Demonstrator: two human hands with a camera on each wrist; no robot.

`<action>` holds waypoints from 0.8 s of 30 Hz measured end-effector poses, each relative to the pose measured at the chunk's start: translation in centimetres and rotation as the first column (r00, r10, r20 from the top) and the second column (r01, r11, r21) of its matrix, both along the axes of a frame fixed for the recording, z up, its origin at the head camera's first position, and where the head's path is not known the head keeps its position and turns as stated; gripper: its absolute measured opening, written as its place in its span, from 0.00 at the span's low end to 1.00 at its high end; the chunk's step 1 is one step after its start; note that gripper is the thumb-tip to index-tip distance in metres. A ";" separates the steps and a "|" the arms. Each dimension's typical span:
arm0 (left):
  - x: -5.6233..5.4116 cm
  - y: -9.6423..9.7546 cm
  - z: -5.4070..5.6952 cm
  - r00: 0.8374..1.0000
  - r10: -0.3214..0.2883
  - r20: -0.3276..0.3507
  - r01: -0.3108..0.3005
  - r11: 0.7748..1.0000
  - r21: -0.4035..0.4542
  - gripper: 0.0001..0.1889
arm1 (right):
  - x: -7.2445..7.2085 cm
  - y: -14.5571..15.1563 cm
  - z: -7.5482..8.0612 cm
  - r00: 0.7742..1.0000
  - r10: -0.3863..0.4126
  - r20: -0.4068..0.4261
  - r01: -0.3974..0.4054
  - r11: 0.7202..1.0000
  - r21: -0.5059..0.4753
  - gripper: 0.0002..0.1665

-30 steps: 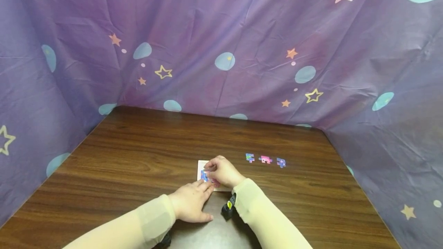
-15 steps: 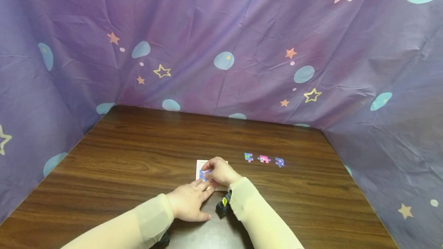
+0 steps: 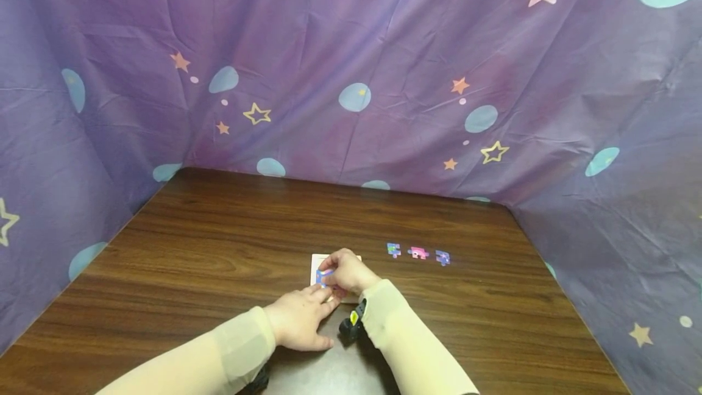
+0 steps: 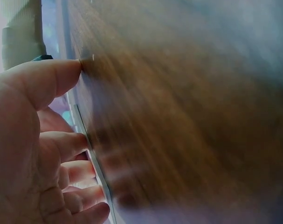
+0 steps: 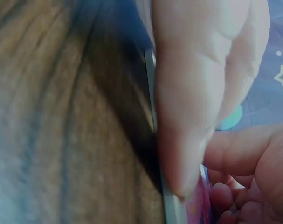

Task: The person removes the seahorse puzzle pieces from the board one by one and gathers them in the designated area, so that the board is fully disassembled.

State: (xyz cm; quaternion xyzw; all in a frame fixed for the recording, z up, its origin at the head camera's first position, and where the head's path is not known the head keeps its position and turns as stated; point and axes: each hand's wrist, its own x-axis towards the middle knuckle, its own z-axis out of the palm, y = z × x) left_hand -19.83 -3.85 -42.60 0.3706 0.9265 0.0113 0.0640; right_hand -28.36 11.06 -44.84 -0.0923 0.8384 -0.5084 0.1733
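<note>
Much of the puzzle board is covered: it lies flat on the wooden table in front of the person, and the hands hide all but its pale left rim, the far edge and a patch of blue print. How many pieces sit inside the rim cannot be made out. In the left wrist view the board shows only as a thin slanting edge, and the tabletop there is blurred; in the right wrist view a sliver of its pink print peeps out beside the thumb, the rest being cut off below. The left hand is spread, thumb held well apart, its fingertips resting at the near left side of the board and gripping nothing. The right hand reaches over from the other side, index finger and thumb bent down onto the print, the tips close together; whether a piece is pinched between them cannot be told. Beyond it, to the right, three loose pieces lie apart in a row: a blue-green piece, a pink piece and a blue-purple piece.
</note>
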 end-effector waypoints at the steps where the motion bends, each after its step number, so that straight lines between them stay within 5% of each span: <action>1: 0.0 0.0 0.0 1.000 0.000 0.003 0.000 1.000 0.000 0.43 | 0.0 0.0 0.0 1.000 -0.007 0.003 0.007 1.000 0.000 0.10; 24: 0.0 -0.1 0.1 1.000 0.006 0.020 -0.006 1.000 0.006 0.43 | -0.1 -0.6 0.1 0.993 -0.073 0.090 0.076 0.996 -0.036 0.09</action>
